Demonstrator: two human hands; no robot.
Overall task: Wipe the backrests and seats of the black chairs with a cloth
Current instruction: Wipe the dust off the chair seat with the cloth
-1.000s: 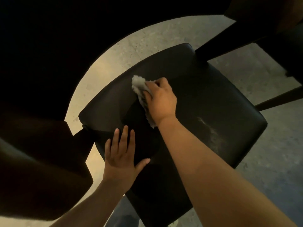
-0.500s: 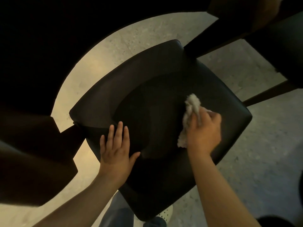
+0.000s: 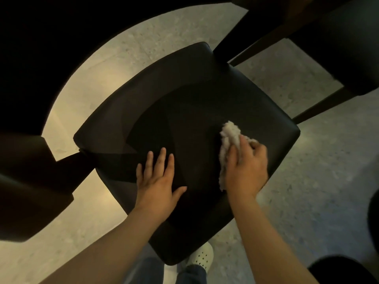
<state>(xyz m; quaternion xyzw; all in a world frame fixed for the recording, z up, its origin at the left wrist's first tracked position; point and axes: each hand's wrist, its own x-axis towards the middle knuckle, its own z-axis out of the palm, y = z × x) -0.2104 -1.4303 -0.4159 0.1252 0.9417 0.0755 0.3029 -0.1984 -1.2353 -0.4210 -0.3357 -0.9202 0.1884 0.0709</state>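
right hand [image 3: 246, 169] bunches the pale cloth [image 3: 228, 140] in curled fingers [image 3: 244, 147], pressed on the black seat [image 3: 184, 99] near its right corner. left hand [image 3: 158, 181] lies flat, straight-fingered, bracing the near edge. best bet: firm overlapping strokes, right out to every edge.

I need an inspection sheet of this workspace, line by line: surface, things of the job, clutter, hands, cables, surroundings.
Surface: black chair seat, seen from above; no dirt can be told in the dim light.
Job's things: pale cloth, crumpled, on the seat's right part.
Clutter: nothing seen.
Hands: left hand flat on the seat, fingers straight; right hand grips the cloth against the seat.
Cables: nothing seen.
Surroundings: speckled floor; second dark chair at upper right; white shoe below the seat's near edge.
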